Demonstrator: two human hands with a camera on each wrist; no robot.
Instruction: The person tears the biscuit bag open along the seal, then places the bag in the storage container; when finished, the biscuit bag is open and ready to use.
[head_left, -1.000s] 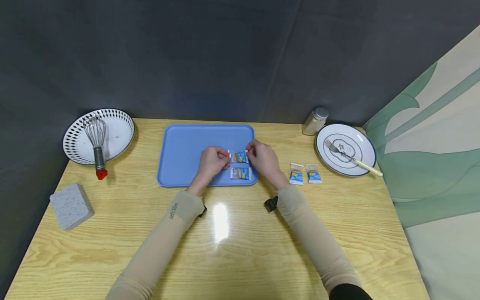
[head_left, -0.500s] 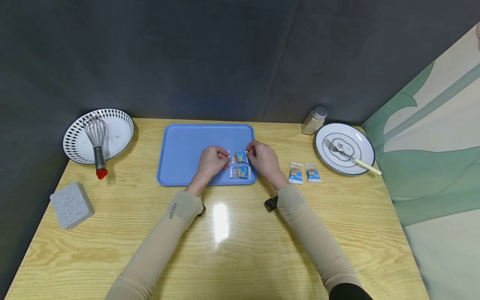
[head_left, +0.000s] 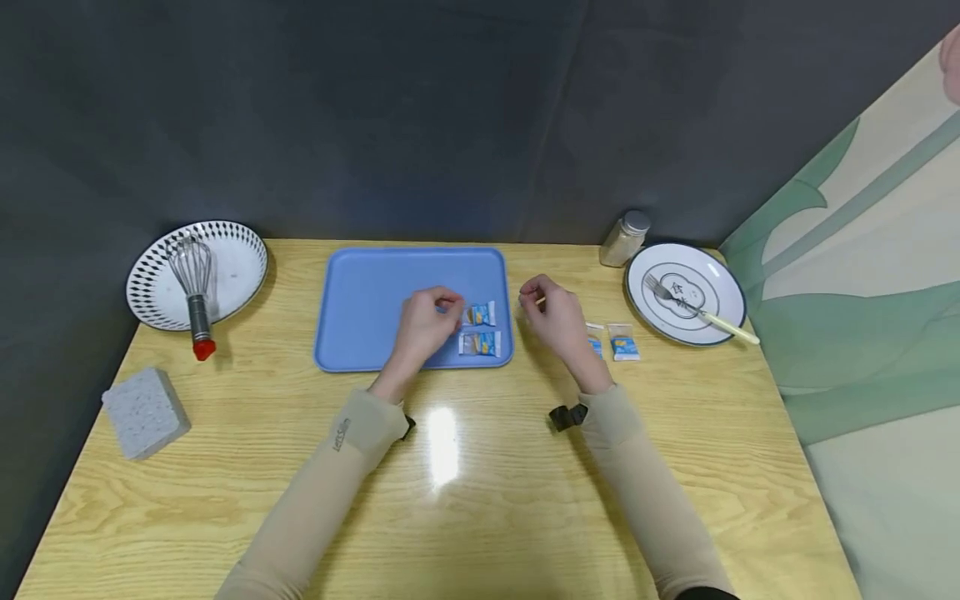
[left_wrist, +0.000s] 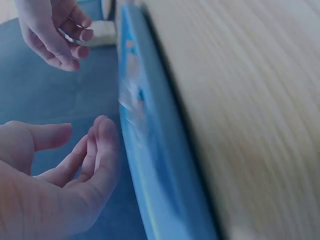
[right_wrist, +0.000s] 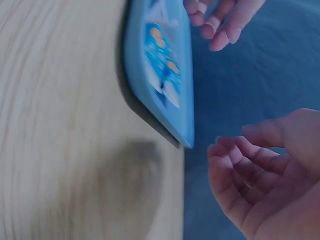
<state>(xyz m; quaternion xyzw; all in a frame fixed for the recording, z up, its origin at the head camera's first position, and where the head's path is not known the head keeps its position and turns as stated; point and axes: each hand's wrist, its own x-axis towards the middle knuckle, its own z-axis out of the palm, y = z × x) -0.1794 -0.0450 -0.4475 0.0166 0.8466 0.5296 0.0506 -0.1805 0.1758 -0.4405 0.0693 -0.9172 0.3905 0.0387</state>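
Right hand (head_left: 558, 321) is drawing away from the upper packet (head_left: 480, 314), now hovering right of the tray (head_left: 382, 292), fingers loosely curled, holding nothing. Left hand (head_left: 423, 325) is hanging over the tray, thumb and fingers apart, also gripping nothing. Lower packet (head_left: 480, 343) is lying in there too; two spare packets (head_left: 624, 346) are sitting on the bench (head_left: 487, 533), near the plate (head_left: 720, 287).

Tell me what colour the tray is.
The tray is plain blue; the head view shows it best.
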